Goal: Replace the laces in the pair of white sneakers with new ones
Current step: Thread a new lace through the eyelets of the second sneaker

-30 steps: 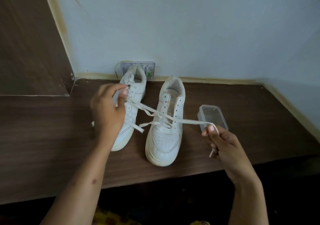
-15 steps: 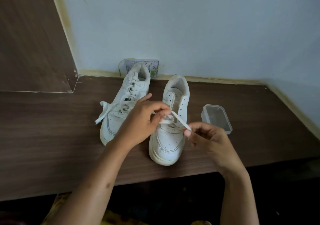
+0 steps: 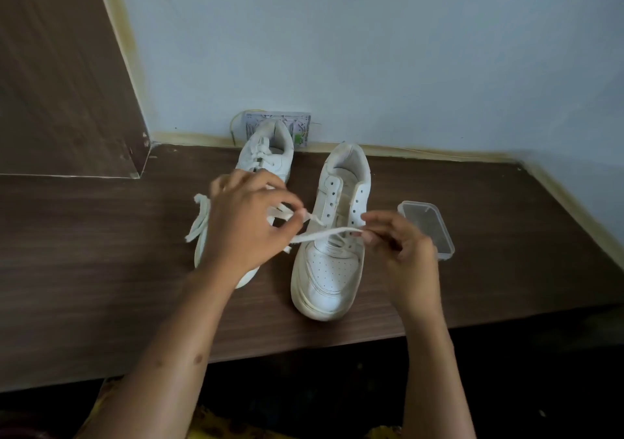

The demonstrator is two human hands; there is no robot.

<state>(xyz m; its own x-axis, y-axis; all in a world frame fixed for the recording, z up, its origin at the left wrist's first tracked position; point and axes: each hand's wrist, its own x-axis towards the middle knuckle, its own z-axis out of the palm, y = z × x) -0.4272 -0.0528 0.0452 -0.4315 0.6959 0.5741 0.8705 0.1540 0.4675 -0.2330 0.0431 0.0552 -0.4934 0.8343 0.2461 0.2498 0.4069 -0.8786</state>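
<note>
A pair of white sneakers is seen on a dark wood-grain shelf (image 3: 84,269) against a pale blue wall, with a flat white lace (image 3: 324,234) stretched across the lower eyelets of the right sneaker (image 3: 332,259), which stands toe toward the near edge; most of its upper eyelets are bare. One end of the lace is pinched between thumb and forefinger of the left hand (image 3: 243,232), the other fingers curled loosely, and the opposite end is pinched at the fingertips of the right hand (image 3: 401,246), held just right of the shoe's tongue. The left sneaker (image 3: 266,158), already laced, is partly hidden behind the left hand, with loose lace ends (image 3: 199,217) trailing off its left side onto the shelf. The lace is judged to be light, soft and limp, liable to twist or slip back through an eyelet unless it is taken close to its stiff tip; the shoe itself is judged light enough to shift when the lace is pulled. A clear plastic container (image 3: 427,227) lies just right of the right hand, near enough to be knocked, and a small patterned packet (image 3: 297,128) is propped against the wall behind the left sneaker, out of the way
</note>
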